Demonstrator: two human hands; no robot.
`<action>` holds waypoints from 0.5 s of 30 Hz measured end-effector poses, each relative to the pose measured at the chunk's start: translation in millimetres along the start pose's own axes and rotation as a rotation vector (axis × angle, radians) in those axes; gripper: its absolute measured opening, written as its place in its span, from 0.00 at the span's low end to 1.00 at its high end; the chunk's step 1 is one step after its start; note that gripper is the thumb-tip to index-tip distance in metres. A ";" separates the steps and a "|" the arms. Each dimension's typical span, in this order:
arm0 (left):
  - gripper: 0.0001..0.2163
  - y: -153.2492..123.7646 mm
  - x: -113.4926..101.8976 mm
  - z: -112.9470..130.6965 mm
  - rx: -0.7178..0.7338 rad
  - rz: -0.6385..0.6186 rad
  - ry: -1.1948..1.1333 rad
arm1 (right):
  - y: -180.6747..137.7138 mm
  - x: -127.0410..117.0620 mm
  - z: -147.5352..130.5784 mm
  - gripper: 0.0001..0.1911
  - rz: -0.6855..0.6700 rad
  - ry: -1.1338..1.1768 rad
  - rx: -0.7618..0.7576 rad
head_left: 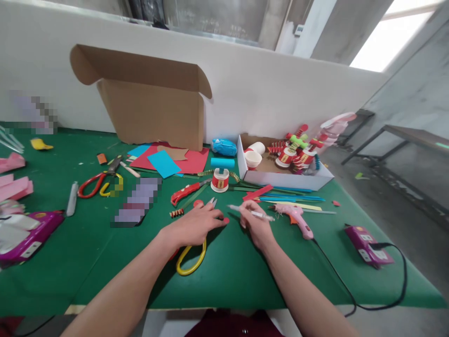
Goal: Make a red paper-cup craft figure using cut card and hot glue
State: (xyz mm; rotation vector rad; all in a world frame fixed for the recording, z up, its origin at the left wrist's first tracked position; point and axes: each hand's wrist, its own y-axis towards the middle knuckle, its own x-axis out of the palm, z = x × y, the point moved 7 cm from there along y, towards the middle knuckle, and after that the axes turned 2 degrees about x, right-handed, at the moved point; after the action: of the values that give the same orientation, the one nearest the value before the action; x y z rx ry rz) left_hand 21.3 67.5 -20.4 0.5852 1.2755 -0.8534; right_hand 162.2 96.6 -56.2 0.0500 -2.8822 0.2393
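Nearest, two bare forearms reach in, left hand (196, 225) and right hand (257, 228) side by side on the green surface (245, 271). At its back stands an open cardboard box (154, 112), with a low white box (280, 179) of paper cups and cup crafts to its right. A pink glue gun (296, 217) lies just right of the right hand. Red-and-yellow scissors (200, 260) lie under the left hand, which rests flat with its fingers loosely spread, and the blade tips poke out past them. The right hand pinches a white pen (252, 214), held level. A small red paper piece (226, 220) sits at the left fingertips.
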 end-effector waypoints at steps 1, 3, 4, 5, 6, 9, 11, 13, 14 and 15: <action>0.31 0.1 -0.5 0.6 0.000 0.003 0.000 | -0.2 1.2 0.8 0.15 0.008 -0.039 -0.024; 0.30 0.1 -1.5 1.7 -0.001 0.002 -0.001 | -0.2 3.1 2.3 0.15 0.018 -0.088 -0.046; 0.29 0.1 -1.8 2.0 -0.003 -0.001 -0.003 | 0.0 4.0 2.9 0.14 0.014 -0.100 -0.045; 0.29 0.0 -2.0 2.3 -0.006 -0.003 -0.007 | 0.4 5.0 3.0 0.13 0.003 -0.106 -0.039; 0.29 -0.1 -2.2 2.3 -0.009 -0.002 -0.011 | 0.7 6.3 3.2 0.14 -0.016 -0.106 -0.027; 0.28 -0.2 -1.8 2.0 -0.009 0.010 -0.017 | 1.1 9.8 3.7 0.15 -0.076 -0.108 0.012; 0.27 -0.3 -0.6 1.5 -0.007 0.019 -0.013 | 1.2 9.5 3.1 0.14 -0.068 -0.171 -0.001; 0.27 -0.4 0.8 0.9 -0.006 0.030 -0.013 | 1.0 9.1 1.0 0.13 -0.044 -0.283 -0.059; 0.26 -0.4 1.2 0.6 -0.008 0.037 -0.015 | 0.8 9.2 0.1 0.13 -0.033 -0.334 -0.092; 0.26 -0.5 1.7 0.3 -0.011 0.044 -0.018 | 0.6 9.5 -0.2 0.12 -0.025 -0.372 -0.116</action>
State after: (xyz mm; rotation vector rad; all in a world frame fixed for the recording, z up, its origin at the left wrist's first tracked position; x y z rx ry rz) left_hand 21.2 66.6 -21.9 0.5936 1.2465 -0.8132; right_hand 153.0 97.1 -53.8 0.1212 -3.2563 0.0610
